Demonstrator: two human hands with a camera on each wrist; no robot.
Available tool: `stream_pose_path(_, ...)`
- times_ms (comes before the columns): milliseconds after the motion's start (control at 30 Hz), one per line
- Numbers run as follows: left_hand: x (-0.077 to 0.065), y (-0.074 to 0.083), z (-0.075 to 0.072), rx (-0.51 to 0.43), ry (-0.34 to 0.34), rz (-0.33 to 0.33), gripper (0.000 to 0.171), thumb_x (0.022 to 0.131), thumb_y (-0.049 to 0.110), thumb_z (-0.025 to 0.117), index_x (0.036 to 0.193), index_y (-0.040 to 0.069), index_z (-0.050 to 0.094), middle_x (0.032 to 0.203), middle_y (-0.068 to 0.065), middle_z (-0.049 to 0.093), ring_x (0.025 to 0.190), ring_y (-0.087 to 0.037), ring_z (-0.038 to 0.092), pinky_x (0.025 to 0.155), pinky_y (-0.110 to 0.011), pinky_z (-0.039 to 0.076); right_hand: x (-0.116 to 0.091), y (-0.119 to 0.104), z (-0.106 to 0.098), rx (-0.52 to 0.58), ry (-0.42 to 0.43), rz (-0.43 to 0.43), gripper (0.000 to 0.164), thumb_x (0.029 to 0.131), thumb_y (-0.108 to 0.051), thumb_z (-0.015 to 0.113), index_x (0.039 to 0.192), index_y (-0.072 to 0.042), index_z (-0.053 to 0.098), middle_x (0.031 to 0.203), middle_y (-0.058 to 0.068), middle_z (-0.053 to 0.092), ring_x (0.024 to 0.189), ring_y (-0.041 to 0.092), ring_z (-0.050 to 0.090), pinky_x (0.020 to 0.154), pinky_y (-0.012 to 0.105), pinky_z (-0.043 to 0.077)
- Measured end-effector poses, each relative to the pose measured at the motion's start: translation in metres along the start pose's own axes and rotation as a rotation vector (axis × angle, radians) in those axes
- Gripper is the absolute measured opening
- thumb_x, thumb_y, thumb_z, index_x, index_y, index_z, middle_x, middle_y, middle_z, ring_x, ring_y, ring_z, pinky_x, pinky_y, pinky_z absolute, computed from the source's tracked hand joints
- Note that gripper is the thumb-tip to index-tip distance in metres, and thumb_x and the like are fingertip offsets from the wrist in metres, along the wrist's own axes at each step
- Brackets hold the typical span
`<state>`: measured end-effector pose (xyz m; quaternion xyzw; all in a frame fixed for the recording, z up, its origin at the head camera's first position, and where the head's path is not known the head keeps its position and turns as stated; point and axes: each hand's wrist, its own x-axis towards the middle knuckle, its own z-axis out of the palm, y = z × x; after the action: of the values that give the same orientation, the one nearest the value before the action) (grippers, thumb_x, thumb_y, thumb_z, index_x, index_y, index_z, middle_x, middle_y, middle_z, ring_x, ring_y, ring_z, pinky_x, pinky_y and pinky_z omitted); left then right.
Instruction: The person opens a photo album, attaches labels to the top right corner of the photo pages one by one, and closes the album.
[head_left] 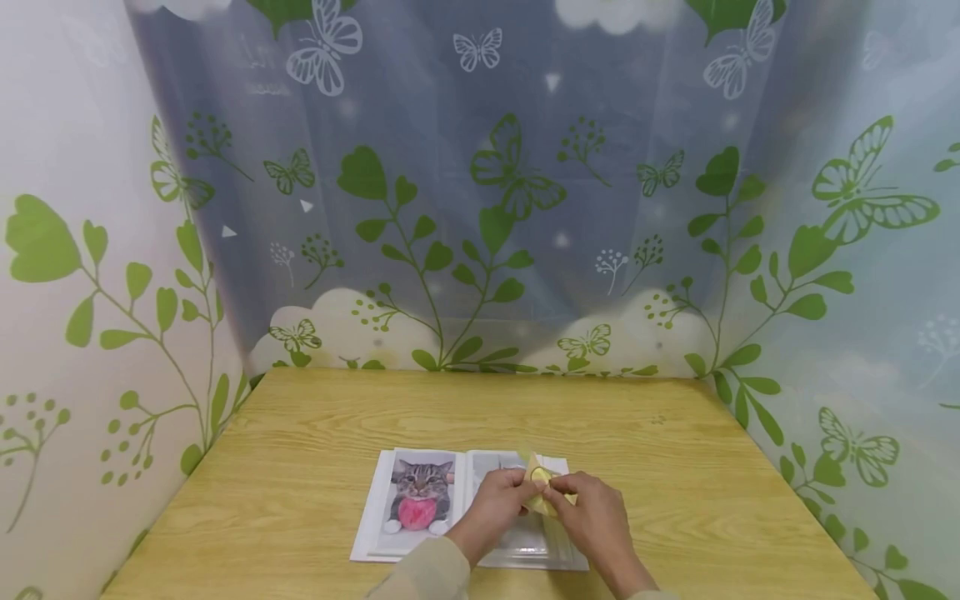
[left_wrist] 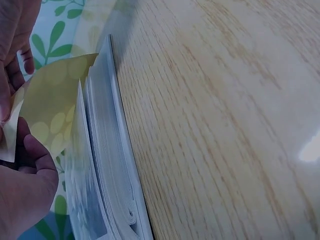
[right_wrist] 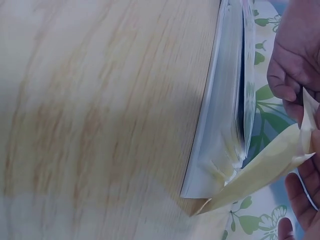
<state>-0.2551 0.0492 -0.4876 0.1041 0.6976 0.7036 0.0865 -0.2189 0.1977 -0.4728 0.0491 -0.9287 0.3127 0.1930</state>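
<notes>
A photo album lies spread on the table, its left page showing a cat picture with a pink heart. Over the right page, both hands pinch a thin yellow sticker sheet patterned with round spots. My left hand grips its left side, thumb and fingertips close to a round outline on it. From the other side, my right hand pinches it between thumb and index finger. In the right wrist view the sheet slants up from beside the album's corner, its upper edge curled back between the fingers.
The wood-grain table extends around the album on every side. Curtains printed with leaves and butterflies enclose its back and sides. Stacked clear sleeves form the album's thick page edge.
</notes>
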Motion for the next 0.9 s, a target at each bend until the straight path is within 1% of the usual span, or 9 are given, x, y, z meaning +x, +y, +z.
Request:
stream_pose_path(200,0.0008,-0.0009,-0.0011,-0.007,0.008,0.010,0.020,0.090,0.008,0.067,0.092,-0.011,0.070,0.070,0.005,0.058,0.063,-0.008,0.048,0.059,-0.021,0.042,0.0000,-0.0007,-0.0003,0.023,-0.010,0.030,0.011,0.089,-0.020,0.073,0.095,-0.012,0.078,0.091,0.000,0.075,0.093,0.028,0.069,0.077,0.046,0.052)
stream_pose_path(300,0.0003,-0.0013,-0.0012,0.002,0.017,0.005,0.019,0.090,0.008,0.067,0.093,-0.010,0.071,0.071,0.004,0.060,0.063,-0.009,0.049,0.059,-0.022,0.042,-0.0006,0.0005,-0.0009,0.038,-0.010,0.062,0.011,0.089,-0.020,0.073,0.096,-0.013,0.078,0.091,0.000,0.074,0.093,0.027,0.069,0.075,0.045,0.053)
stream_pose_path(433,0.0005,-0.0026,-0.0015,0.021,0.042,-0.007,0.018,0.091,0.008,0.067,0.094,-0.008,0.072,0.071,0.003,0.061,0.063,-0.009,0.049,0.059,-0.023,0.042,-0.0005,0.0024,-0.0013,0.051,-0.012,0.092,0.008,0.088,-0.022,0.075,0.093,-0.016,0.078,0.089,-0.003,0.074,0.087,0.022,0.069,0.069,0.040,0.052)
stream_pose_path(533,0.0006,-0.0033,-0.0019,0.028,0.058,-0.016,0.017,0.091,0.008,0.066,0.094,-0.008,0.072,0.070,0.003,0.061,0.062,-0.010,0.048,0.058,-0.023,0.042,0.0002,0.0027,-0.0014,0.050,-0.021,0.096,0.006,0.087,-0.021,0.075,0.089,-0.015,0.077,0.084,-0.006,0.072,0.079,0.016,0.066,0.063,0.034,0.050)
stream_pose_path(633,0.0003,-0.0037,-0.0022,0.032,0.064,-0.016,0.017,0.091,0.008,0.067,0.094,-0.008,0.072,0.069,0.002,0.061,0.061,-0.010,0.048,0.057,-0.023,0.041,0.0004,0.0020,-0.0017,0.037,-0.021,0.087,0.005,0.087,-0.020,0.075,0.088,-0.015,0.077,0.082,-0.007,0.071,0.075,0.012,0.063,0.062,0.032,0.048)
stream_pose_path(700,0.0005,-0.0040,-0.0021,0.035,0.065,-0.011,0.016,0.091,0.007,0.067,0.093,-0.008,0.072,0.070,0.001,0.062,0.061,-0.010,0.048,0.057,-0.023,0.041,0.0004,0.0017,-0.0012,0.026,-0.017,0.075,0.006,0.087,-0.021,0.076,0.088,-0.016,0.077,0.082,-0.007,0.071,0.075,0.013,0.064,0.064,0.034,0.049)
stream_pose_path(833,0.0002,-0.0032,-0.0019,0.037,0.064,-0.002,0.016,0.091,0.007,0.067,0.094,-0.008,0.072,0.072,0.000,0.065,0.062,-0.009,0.048,0.057,-0.023,0.041,0.0000,0.0014,-0.0006,0.002,-0.002,0.048,0.009,0.086,-0.028,0.077,0.089,-0.019,0.077,0.085,-0.007,0.073,0.082,0.018,0.069,0.073,0.043,0.052)
stream_pose_path(900,-0.0002,-0.0025,-0.0015,0.036,0.062,0.004,0.016,0.090,0.007,0.067,0.093,-0.008,0.072,0.073,0.000,0.065,0.063,-0.009,0.048,0.057,-0.023,0.041,0.0000,0.0011,-0.0003,-0.011,0.011,0.042,0.009,0.086,-0.029,0.077,0.089,-0.020,0.077,0.087,-0.006,0.073,0.086,0.021,0.070,0.075,0.047,0.052)
